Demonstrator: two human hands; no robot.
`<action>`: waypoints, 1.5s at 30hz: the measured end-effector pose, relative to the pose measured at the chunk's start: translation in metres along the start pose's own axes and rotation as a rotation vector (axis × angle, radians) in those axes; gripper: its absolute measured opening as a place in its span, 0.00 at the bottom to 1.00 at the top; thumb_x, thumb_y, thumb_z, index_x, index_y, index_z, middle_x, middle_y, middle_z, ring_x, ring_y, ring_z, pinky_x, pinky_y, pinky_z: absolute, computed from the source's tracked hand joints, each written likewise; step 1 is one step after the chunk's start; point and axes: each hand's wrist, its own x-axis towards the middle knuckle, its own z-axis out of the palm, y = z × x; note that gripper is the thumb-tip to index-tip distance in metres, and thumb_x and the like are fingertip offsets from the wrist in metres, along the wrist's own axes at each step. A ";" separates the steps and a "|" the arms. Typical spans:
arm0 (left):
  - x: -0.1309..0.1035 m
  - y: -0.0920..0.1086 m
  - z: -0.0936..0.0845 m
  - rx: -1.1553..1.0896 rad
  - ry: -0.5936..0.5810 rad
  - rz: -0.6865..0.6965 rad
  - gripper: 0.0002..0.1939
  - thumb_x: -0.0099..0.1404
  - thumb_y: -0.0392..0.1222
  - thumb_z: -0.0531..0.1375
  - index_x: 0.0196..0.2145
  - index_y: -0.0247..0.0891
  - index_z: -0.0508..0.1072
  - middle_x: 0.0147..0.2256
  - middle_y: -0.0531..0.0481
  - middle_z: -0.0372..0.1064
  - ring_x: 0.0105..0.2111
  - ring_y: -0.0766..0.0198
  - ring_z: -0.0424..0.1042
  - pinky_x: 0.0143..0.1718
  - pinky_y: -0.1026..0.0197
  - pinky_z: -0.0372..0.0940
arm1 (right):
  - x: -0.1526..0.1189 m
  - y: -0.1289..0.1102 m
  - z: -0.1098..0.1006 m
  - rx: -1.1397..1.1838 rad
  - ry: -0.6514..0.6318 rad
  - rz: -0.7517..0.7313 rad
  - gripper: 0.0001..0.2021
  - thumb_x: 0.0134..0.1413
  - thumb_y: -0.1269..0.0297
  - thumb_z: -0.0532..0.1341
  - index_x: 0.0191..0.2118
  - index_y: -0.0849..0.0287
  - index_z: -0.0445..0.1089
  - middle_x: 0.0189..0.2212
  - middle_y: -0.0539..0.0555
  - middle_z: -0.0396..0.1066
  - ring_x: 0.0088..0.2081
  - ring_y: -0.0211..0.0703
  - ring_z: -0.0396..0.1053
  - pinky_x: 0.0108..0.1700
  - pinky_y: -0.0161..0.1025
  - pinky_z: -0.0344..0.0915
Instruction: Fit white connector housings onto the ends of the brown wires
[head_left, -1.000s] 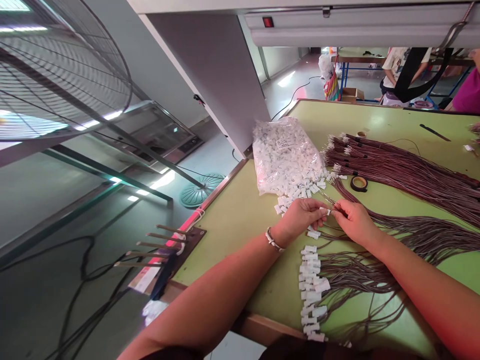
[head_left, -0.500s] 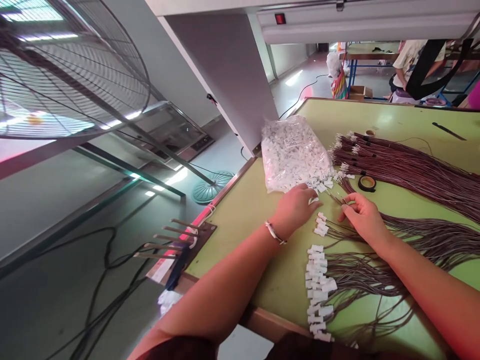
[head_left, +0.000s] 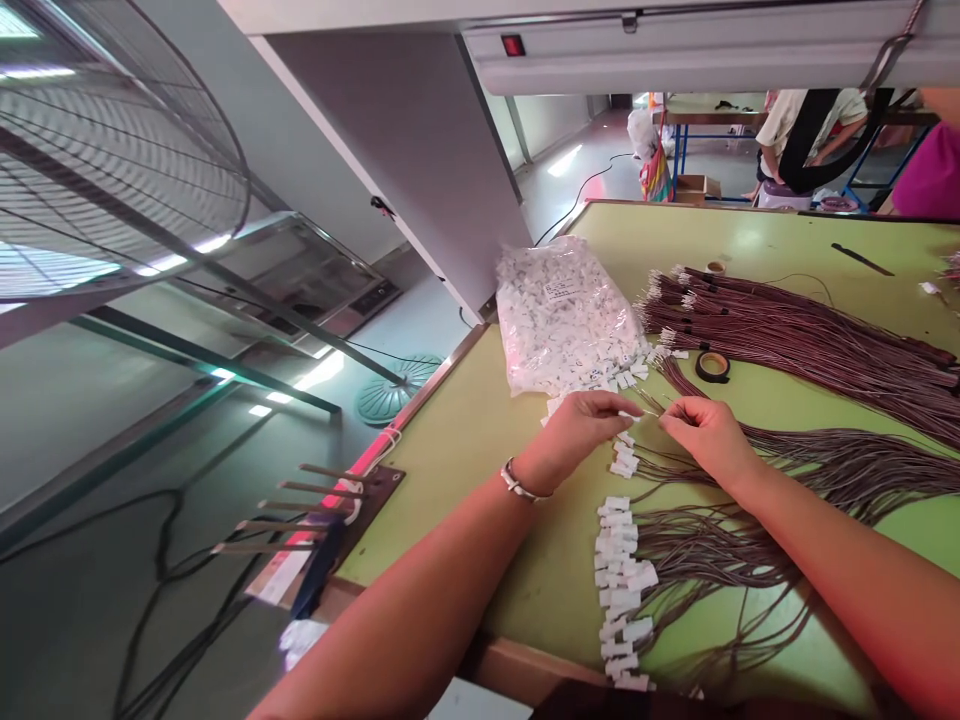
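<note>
My left hand (head_left: pixel 589 432) is closed in a pinch on a small white connector housing (head_left: pixel 634 416), mostly hidden by the fingers. Facing it, my right hand (head_left: pixel 701 432) pinches a thin brown wire (head_left: pixel 655 412) whose bare end points at the housing. Whether wire and housing touch, I cannot tell. Below my hands lies a column of wires with white connectors (head_left: pixel 621 540) on their ends. Beyond the left hand, a clear plastic bag (head_left: pixel 566 305) of white housings lies with several spilled at its mouth. Bundles of brown wires (head_left: pixel 795 350) with metal terminals stretch to the right.
A roll of black tape (head_left: pixel 712 367) lies beside the wire bundles on the green table (head_left: pixel 540 560). A dark thin tool (head_left: pixel 862 259) is at the far right. A metal pronged rack (head_left: pixel 352 510) sits on the left edge. A fan (head_left: pixel 120 140) stands left; a person (head_left: pixel 814 130) sits behind.
My hands have come closer together, the left with the housing and the right with the wire end. The view has shifted slightly to the right.
</note>
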 end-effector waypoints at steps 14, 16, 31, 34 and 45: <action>0.000 -0.004 0.009 -0.338 -0.011 -0.048 0.14 0.50 0.41 0.66 0.35 0.33 0.76 0.24 0.52 0.69 0.21 0.74 0.63 0.25 0.68 0.62 | -0.002 -0.003 -0.003 0.026 -0.025 -0.011 0.13 0.46 0.58 0.58 0.19 0.60 0.61 0.16 0.45 0.50 0.22 0.33 0.48 0.24 0.32 0.48; 0.000 -0.004 0.009 -0.300 -0.008 -0.024 0.13 0.51 0.42 0.66 0.34 0.33 0.75 0.24 0.51 0.69 0.21 0.73 0.63 0.26 0.68 0.63 | -0.002 -0.002 -0.003 0.032 -0.022 -0.006 0.13 0.46 0.58 0.58 0.19 0.60 0.61 0.16 0.45 0.50 0.22 0.33 0.47 0.24 0.32 0.48; -0.004 0.002 0.020 0.210 0.041 0.415 0.05 0.58 0.36 0.58 0.28 0.38 0.74 0.27 0.48 0.68 0.32 0.64 0.67 0.36 0.61 0.63 | 0.002 0.000 -0.005 0.090 -0.228 0.015 0.16 0.45 0.52 0.58 0.20 0.60 0.59 0.17 0.44 0.51 0.22 0.32 0.47 0.25 0.32 0.47; -0.003 -0.001 0.020 0.110 0.041 0.281 0.04 0.58 0.38 0.59 0.29 0.37 0.73 0.29 0.49 0.69 0.30 0.65 0.67 0.32 0.63 0.64 | 0.003 0.002 -0.006 0.074 -0.198 0.065 0.16 0.44 0.53 0.59 0.20 0.60 0.59 0.15 0.43 0.51 0.19 0.30 0.46 0.23 0.32 0.45; 0.000 -0.007 0.021 0.129 0.021 0.250 0.03 0.56 0.35 0.59 0.27 0.37 0.74 0.28 0.49 0.68 0.29 0.66 0.67 0.31 0.63 0.63 | 0.005 0.009 -0.005 -0.038 -0.226 -0.002 0.14 0.47 0.56 0.57 0.21 0.61 0.62 0.16 0.44 0.53 0.22 0.32 0.49 0.25 0.32 0.49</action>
